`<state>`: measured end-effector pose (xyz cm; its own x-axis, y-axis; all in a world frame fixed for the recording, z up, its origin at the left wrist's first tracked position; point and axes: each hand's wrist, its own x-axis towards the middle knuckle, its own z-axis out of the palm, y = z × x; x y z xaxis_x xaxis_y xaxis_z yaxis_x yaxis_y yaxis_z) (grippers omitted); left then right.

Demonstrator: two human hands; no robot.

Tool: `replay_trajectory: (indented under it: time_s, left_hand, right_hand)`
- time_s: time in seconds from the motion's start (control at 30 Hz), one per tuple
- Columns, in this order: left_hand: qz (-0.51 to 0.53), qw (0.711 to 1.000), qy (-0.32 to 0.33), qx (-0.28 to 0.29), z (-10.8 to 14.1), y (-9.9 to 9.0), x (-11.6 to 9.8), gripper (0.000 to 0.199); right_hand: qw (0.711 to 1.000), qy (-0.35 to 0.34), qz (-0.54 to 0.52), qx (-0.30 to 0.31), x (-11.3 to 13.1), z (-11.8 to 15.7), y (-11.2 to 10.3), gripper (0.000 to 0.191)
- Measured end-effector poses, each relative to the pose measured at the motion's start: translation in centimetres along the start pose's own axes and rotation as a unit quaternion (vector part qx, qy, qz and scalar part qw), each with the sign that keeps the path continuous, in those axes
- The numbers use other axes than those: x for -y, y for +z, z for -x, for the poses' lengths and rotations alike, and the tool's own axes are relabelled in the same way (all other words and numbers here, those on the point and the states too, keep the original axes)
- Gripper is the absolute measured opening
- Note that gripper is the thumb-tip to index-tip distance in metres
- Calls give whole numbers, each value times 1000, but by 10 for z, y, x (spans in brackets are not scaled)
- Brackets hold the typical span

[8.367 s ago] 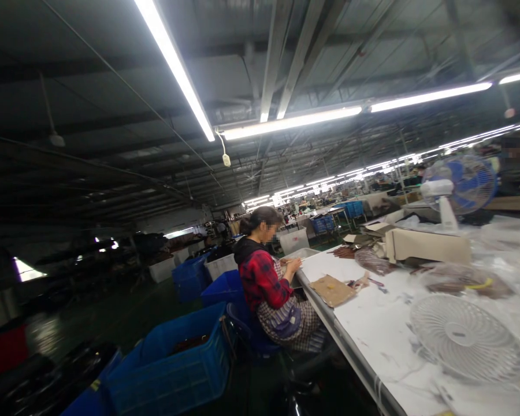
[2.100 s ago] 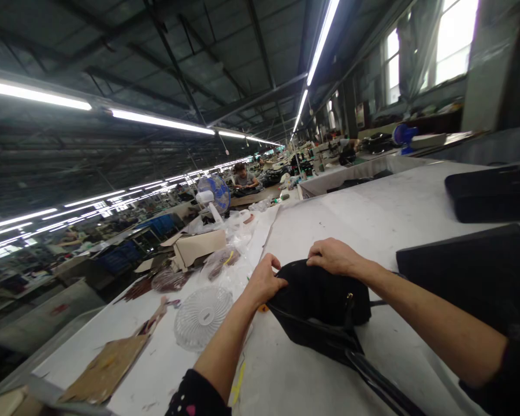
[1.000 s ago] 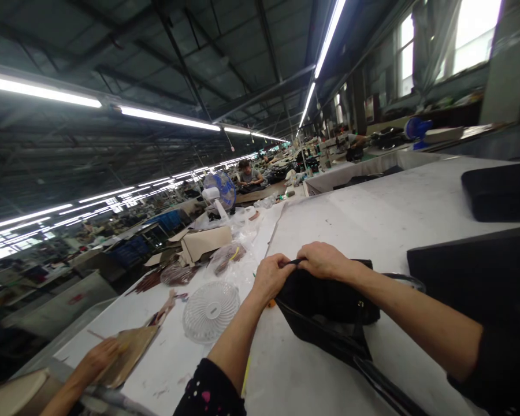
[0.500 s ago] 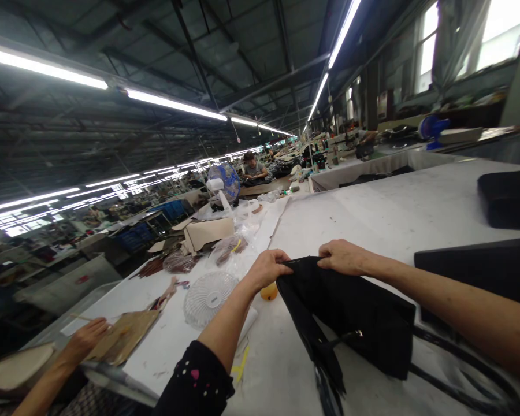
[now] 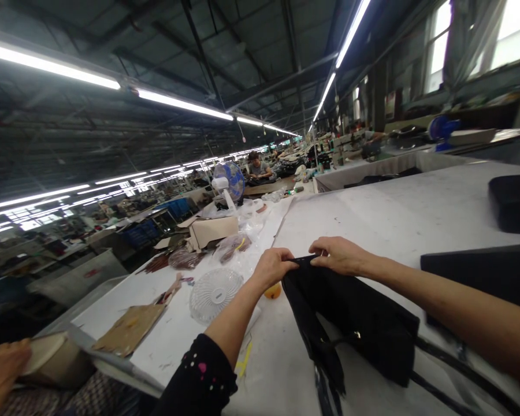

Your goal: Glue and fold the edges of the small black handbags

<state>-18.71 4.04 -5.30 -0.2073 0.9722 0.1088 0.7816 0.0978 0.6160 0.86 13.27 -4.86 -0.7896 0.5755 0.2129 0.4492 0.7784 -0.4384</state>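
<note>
A soft black handbag (image 5: 372, 329) with long, glossy dark handles sits aslant over the whitish tabletop (image 5: 364, 216), mouth gaping (a little gold-coloured fitting (image 5: 356, 335) glints there).

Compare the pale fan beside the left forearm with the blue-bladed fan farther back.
The pale fan shows a whitish face; the blue-bladed fan shows blue blades. The pale fan faces mostly upward, while the blue-bladed fan stands raised on a visible white neck. Both have round grilles.

Dark roof — lit tube lights (image 5: 184, 104); bright windows (image 5: 440, 49) right; long white table (image 5: 398, 214).
</note>
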Motion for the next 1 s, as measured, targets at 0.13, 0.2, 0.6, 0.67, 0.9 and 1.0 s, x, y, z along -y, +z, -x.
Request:
replay_trajectory:
  time_s: [0.13, 0.2, 0.6, 0.67, 0.9, 1.0]
  left_hand:
    - [-6, 1000, 2, -3, 1, 1, 1, 13]
    - [-5, 1000, 2, -4, 3, 1, 3, 15]
    - [24, 999, 30, -27, 6, 7, 8, 17]
    - [22, 999, 31, -32, 7, 9, 8, 17]
    - [37, 998, 44, -18, 10, 5, 3, 22]
    - [11, 999, 46, -15, 9, 3, 1, 21]
  right_hand:
    - [1000, -14, 0, 19, 5, -12, 3, 16]
    - [1000, -11, 5, 17, 8, -15, 4, 13]
    - [999, -16, -29, 1, 10, -15, 12, 13]
    - [999, -16, -36, 0, 9, -14, 12, 13]
    - [1000, -6, -24, -19, 15, -12, 14, 13]
    - [1000, -8, -21, -21, 16, -13, 15, 14]
